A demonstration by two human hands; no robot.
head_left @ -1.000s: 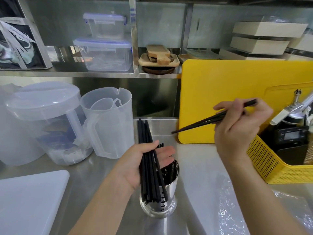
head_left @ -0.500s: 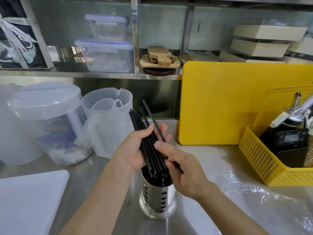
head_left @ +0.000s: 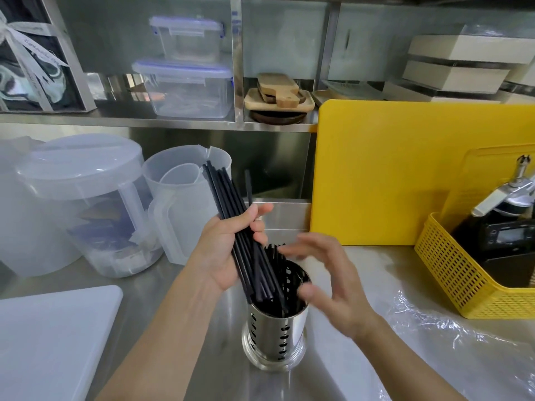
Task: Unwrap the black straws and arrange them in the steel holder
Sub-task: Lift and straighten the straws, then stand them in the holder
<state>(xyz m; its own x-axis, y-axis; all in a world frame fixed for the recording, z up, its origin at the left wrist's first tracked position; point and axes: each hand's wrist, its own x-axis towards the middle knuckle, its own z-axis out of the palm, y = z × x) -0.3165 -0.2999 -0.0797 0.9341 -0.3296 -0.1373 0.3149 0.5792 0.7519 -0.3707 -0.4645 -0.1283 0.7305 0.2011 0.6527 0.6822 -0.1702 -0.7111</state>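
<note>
A perforated steel holder stands on the steel counter in the lower middle. A bundle of black straws leans up and to the left out of it, lower ends inside the holder. My left hand is wrapped around the bundle's middle, just above the rim. My right hand hovers to the right of the holder, fingers spread and blurred, holding nothing. One straw stands apart behind my left fingers.
Clear plastic jugs and a lidded tub stand at the left. A white board lies front left. A yellow cutting board leans behind; a yellow basket sits right. Clear plastic wrap lies front right.
My right hand brought a few straws from the right to the bundle, let them go and opened. The bundle now leans further left.
</note>
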